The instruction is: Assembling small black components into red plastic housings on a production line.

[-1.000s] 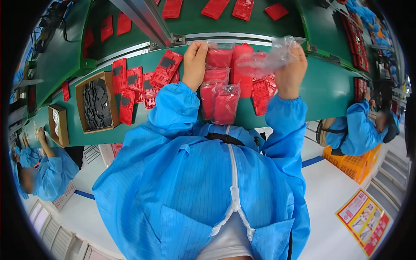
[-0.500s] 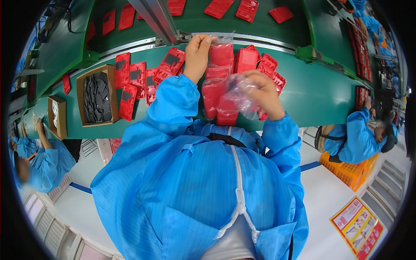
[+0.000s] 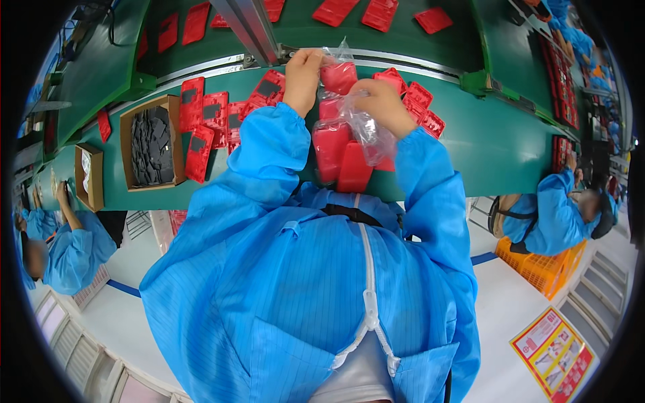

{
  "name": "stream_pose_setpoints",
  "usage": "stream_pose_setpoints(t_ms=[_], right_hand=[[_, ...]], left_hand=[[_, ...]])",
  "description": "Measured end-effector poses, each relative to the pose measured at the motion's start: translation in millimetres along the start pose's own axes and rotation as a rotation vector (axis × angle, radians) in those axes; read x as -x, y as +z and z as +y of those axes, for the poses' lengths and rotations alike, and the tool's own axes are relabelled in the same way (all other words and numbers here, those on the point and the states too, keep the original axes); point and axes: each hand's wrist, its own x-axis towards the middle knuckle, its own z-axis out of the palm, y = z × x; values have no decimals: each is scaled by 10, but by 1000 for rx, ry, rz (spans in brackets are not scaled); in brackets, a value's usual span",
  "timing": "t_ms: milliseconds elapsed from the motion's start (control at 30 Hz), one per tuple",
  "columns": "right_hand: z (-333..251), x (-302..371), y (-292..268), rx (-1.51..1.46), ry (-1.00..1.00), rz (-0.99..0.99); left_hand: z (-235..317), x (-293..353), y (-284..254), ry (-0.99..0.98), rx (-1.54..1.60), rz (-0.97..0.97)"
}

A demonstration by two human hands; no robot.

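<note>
My left hand (image 3: 302,80) is closed, pinching the left edge of a clear plastic bag (image 3: 344,50) at the far side of the bench. A flat red plastic cover (image 3: 339,78) shows through that bag. Beside it, my right hand (image 3: 384,106) is bent with its fingers closed on crumpled clear plastic film (image 3: 368,133), which hangs down toward me; its fingertips are partly hidden. Beneath both hands lies a column of red covers, some in clear film, such as a wrapped cover (image 3: 330,151). Partly under the film rests another red cover (image 3: 355,169).
Left of my arm are several red covers (image 3: 199,154) with dark patches, then a cardboard box (image 3: 125,161) of black flat pieces and a smaller box (image 3: 95,181). More covers (image 3: 418,99) lie right. A metal post (image 3: 245,27) rises ahead. Co-workers sit on both sides.
My right hand has moved left and up, closer to my left hand, bringing the crumpled film with it. More of the lower red covers shows. My left hand has shifted slightly.
</note>
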Motion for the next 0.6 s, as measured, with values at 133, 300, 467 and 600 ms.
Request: stream_pose_setpoints(t_ms=[133, 300, 467, 600], right_hand=[[-43, 258, -167, -398, -85, 146], [-187, 504, -358, -959, -20, 268], [-323, 481, -543, -1033, -92, 282], [-599, 331, -220, -420, -190, -11]], left_hand=[[20, 38, -67, 239, -484, -59], [9, 66, -109, 322, -684, -87], [240, 87, -23, 296, -251, -114], [748, 132, 112, 335, 22, -63]])
